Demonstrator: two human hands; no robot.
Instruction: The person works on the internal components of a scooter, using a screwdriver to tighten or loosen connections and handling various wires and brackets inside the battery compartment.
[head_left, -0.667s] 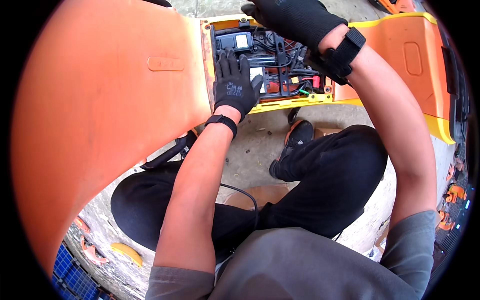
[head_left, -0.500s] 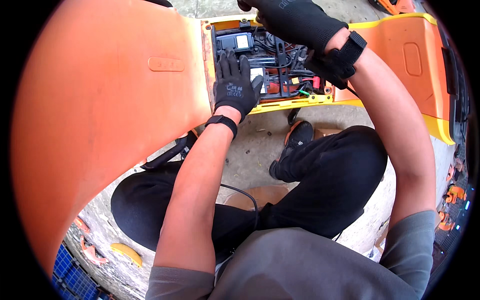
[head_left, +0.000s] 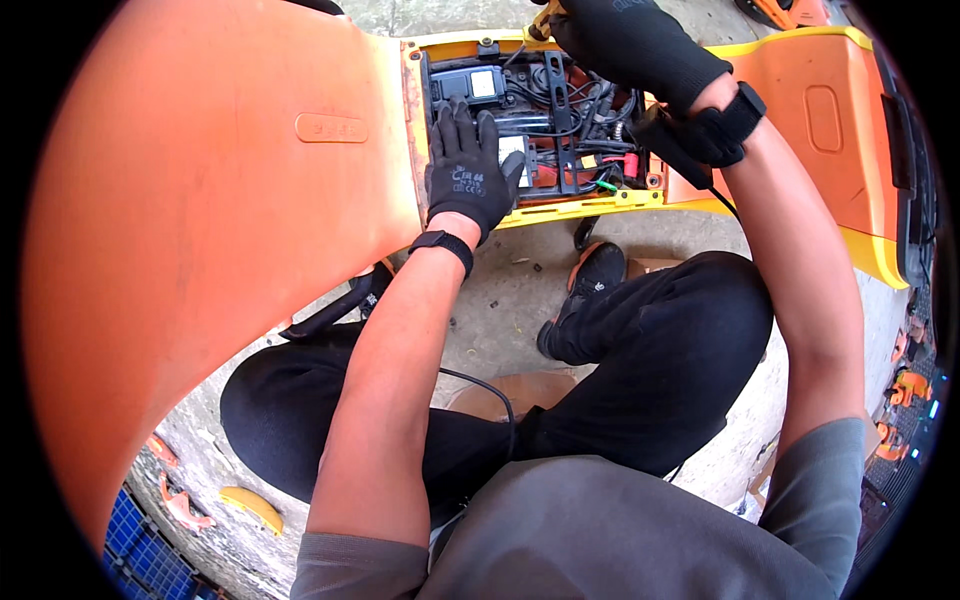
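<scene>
An orange and yellow vehicle body point(head_left: 240, 200) lies across the view, with an uncovered compartment full of wires and black parts. My left hand point(head_left: 470, 175), in a black glove, lies flat over the compartment's left side, fingers stretched toward a black box point(head_left: 468, 85) with a white label. Partly under that palm is another white-labelled part point(head_left: 514, 150). Gloved in black too, my right hand point(head_left: 630, 45) is closed at the compartment's far edge around what looks like a screwdriver point(head_left: 543, 20) with a yellowish handle. Its thin shaft points down to the left; the tip is hard to make out.
A black bracket point(head_left: 562, 130) spans the compartment front to back, near a red connector point(head_left: 630, 165) and a green wire end point(head_left: 606, 186). My legs are folded below. Loose yellow point(head_left: 252, 508) and orange pieces lie on the floor at left, near a blue crate point(head_left: 150, 545).
My right hand has shifted to the right and slightly up, uncovering more of the wiring and showing the yellowish handle. My left hand stays in place.
</scene>
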